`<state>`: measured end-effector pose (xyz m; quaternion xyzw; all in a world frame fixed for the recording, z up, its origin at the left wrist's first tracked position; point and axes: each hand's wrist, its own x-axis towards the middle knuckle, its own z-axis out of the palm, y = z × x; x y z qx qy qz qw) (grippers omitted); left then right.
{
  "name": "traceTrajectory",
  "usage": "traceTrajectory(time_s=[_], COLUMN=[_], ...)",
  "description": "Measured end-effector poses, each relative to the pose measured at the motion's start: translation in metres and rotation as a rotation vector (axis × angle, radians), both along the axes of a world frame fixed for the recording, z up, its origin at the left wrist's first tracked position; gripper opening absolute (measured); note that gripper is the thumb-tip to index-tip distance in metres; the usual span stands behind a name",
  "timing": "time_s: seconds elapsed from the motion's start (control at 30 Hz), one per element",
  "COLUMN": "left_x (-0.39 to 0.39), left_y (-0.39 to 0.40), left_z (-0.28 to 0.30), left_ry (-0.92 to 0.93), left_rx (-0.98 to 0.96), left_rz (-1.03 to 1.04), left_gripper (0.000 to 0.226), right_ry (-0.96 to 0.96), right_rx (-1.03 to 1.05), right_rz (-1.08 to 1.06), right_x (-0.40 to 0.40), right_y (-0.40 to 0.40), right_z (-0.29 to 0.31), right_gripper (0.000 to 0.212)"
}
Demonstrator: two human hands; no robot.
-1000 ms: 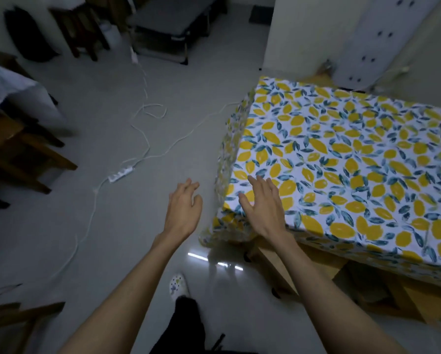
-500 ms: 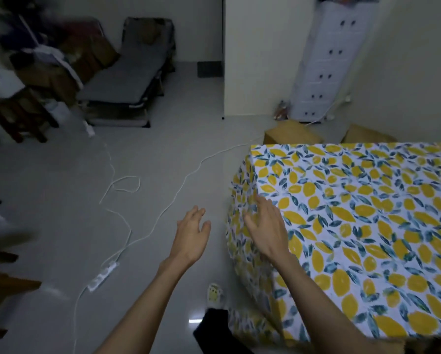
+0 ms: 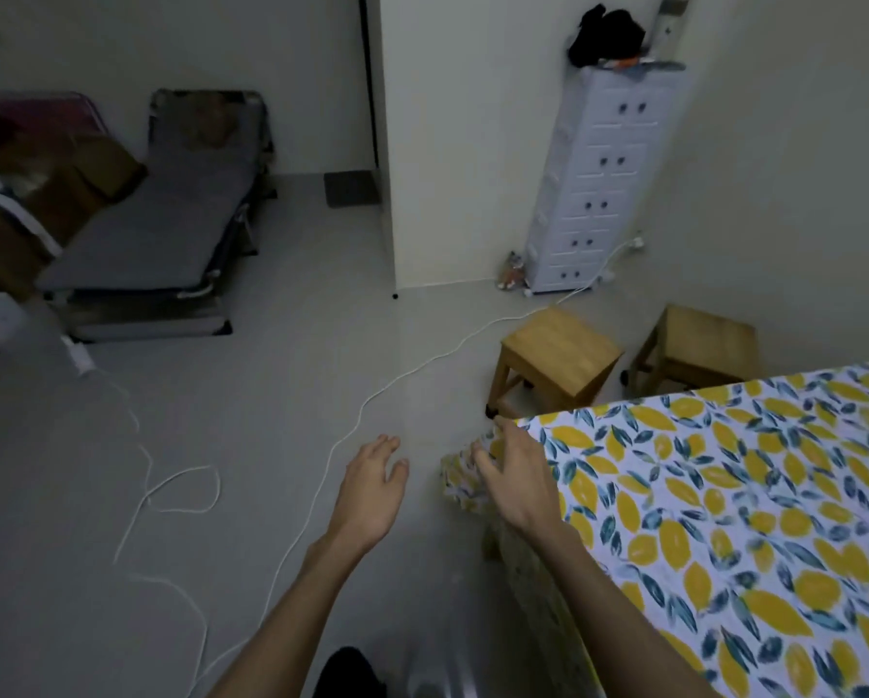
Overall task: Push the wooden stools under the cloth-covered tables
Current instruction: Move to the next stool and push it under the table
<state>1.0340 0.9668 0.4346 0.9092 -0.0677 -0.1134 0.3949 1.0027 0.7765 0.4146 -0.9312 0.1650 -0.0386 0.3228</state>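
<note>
A table under a lemon-print cloth (image 3: 735,506) fills the lower right. Two wooden stools stand on the floor just beyond its far edge: the nearer one (image 3: 561,357) by the table's corner, the other (image 3: 702,345) further right, partly hidden behind the table top. My right hand (image 3: 518,476) is at the table's near-left corner, fingers curled on the bunched-up cloth corner. My left hand (image 3: 372,488) hovers open over the bare floor to the left of it, holding nothing. Both hands are well short of the stools.
A white cable (image 3: 321,471) snakes across the grey floor to a power strip (image 3: 77,355). A folding bed (image 3: 155,244) and cardboard boxes stand at the back left. A white drawer tower (image 3: 598,183) leans by the wall corner behind the stools.
The view has lifted, bringing both stools into sight. My right hand has shifted from lying flat on the table top to clutching the cloth's corner. My left hand stays open.
</note>
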Motion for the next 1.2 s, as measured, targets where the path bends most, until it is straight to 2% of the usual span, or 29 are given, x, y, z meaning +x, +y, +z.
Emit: traceTrajectory(time_s=[0.27,0.5,0.83,1.07,1.2], left_x=[0.206,0.372,0.568,0.672,0.718], left_y=[-0.016,-0.060,-0.234,-0.358,-0.435], left_z=[-0.003,0.011,0.006,0.009,0.002], left_ry=[0.034,0.001,-0.043,-0.067,-0.030], left_rx=[-0.063,-0.027,-0.044,-0.022,-0.018], left_rz=[-0.229,-0.446,-0.712,-0.849,-0.945], left_gripper=[0.040,0.039,0.039,0.037,0.038], right_ry=[-0.013,-0.051,-0.067,-0.007,0.017], right_rx=[0.041,0.009,0.054,-0.027,-0.024], right_rz=[-0.228,-0.459,-0.743,-0.858,-0.963], right_x=[0.183,0.300,0.447,0.528,0.564], right_y=[-0.004,-0.035,-0.182,-0.289,-0.345], right_z=[-0.008,0.012,-0.005,0.008,0.003], right_gripper=[0.060,0.052,0.059,0.054,0.061])
